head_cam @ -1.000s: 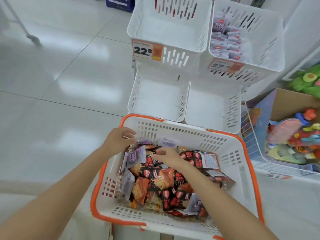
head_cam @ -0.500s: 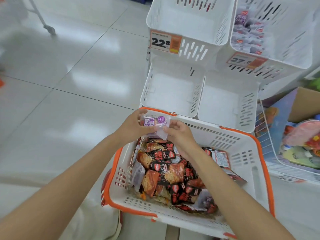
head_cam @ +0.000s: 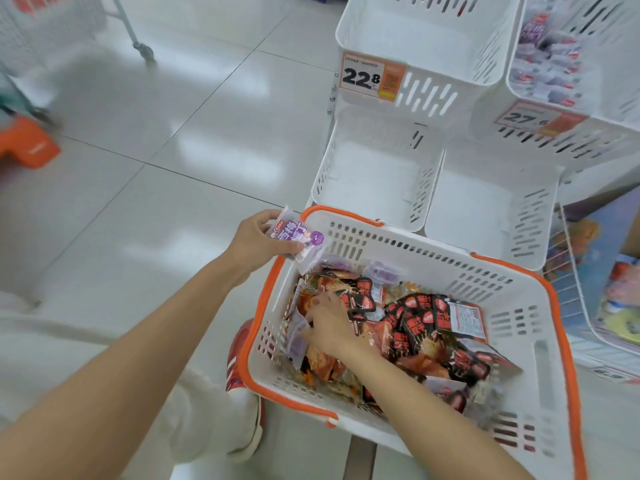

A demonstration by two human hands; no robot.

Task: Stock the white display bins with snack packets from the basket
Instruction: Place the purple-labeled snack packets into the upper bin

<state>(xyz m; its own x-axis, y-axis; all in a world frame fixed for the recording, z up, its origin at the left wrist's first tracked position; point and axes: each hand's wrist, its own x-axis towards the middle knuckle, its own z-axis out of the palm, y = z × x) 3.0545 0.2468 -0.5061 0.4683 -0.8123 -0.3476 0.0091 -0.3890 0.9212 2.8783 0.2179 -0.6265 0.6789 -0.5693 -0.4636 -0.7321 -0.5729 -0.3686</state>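
Note:
A white basket with an orange rim (head_cam: pixel 446 263) stands in front of me, full of red-and-black and purple snack packets (head_cam: pixel 419 323). My left hand (head_cam: pixel 256 242) holds a small stack of purple packets (head_cam: pixel 299 239) above the basket's far left corner. My right hand (head_cam: pixel 329 323) is down among the packets at the basket's left side, fingers curled on a pale purple packet (head_cam: pixel 297 337); the grip is partly hidden. Beyond the basket stand white display bins: two lower ones (head_cam: pixel 377 178) (head_cam: pixel 491 202) with nothing in them, an upper left one (head_cam: pixel 422 39), and an upper right one (head_cam: pixel 571 57) holding purple packets.
Price tags reading 22.8 (head_cam: pixel 372 76) and 27.6 (head_cam: pixel 533 119) hang on the upper bins. A wire bin with toys (head_cam: pixel 606 289) sits to the right. An orange object (head_cam: pixel 27 147) and a trolley wheel (head_cam: pixel 143 53) lie on the tiled floor at left. My red shoe (head_cam: pixel 239 355) is beside the basket.
Both hands held the purple packets together half a second ago. Now the left hand keeps them alone, shifted left, and the right hand has dropped back into the basket's left side.

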